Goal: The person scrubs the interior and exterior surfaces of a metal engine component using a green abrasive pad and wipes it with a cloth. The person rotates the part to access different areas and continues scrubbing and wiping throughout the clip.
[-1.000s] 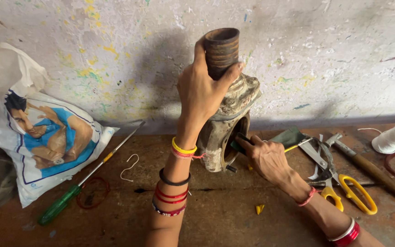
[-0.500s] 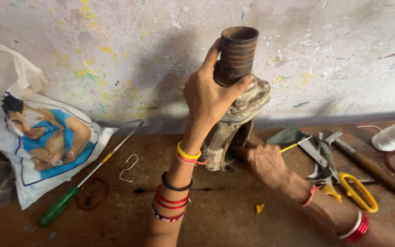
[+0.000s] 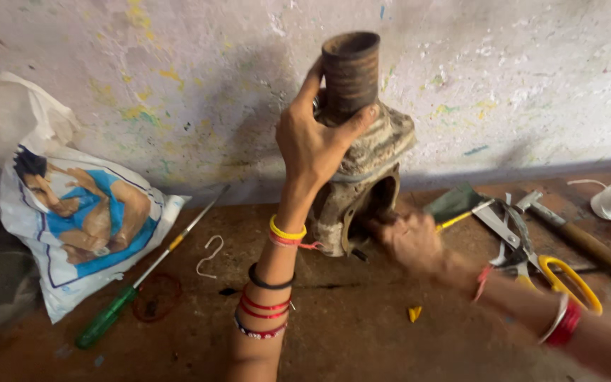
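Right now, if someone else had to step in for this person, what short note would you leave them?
Left hand grips the neck of the rusty metal part, standing it upright on the brown bench by the wall.
Right hand is at the part's lower opening, blurred; what it holds cannot be told.
Nearby: green-handled screwdriver, yellow-handled scissors, wire hook.
Done and left: cannot tell from this view.

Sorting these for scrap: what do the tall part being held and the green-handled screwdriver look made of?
Held part: probably cast metal, dull grey-brown and crusted with grime; its ribbed neck looks rusty. Left hand grips that neck. Screwdriver: thin, shiny steel-like shaft with a glossy, translucent green handle, likely plastic.
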